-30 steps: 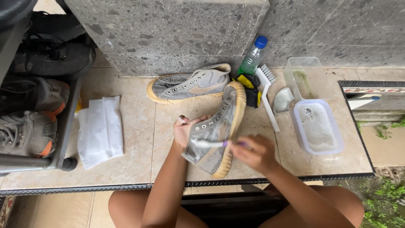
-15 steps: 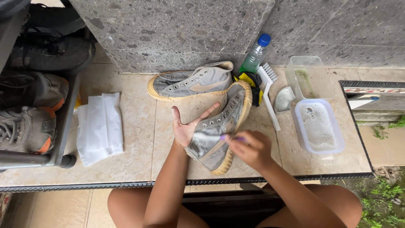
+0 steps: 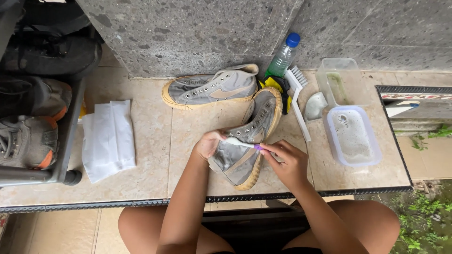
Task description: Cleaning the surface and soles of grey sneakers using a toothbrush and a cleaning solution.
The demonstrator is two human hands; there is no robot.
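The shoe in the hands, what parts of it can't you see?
From the head view:
- Heel end of the grey shoe: covered by the left hand.
- Toothbrush bristles: too small to make out.
- Its handle end: hidden inside the right hand.
- The shoe's far side: turned away.

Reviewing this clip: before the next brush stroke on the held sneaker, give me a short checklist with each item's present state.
1. Left hand steadies the sneaker: ok.
2. Right hand grips the small brush by its purple end: ok.
3. Brush head lies on the sneaker's side: ok.
4. Tub of soapy water stands close by the right hand: ok.
5. Brush head wet enough: cannot tell.
6. Second sneaker, bottle and long brush lie apart from the hands: ok.
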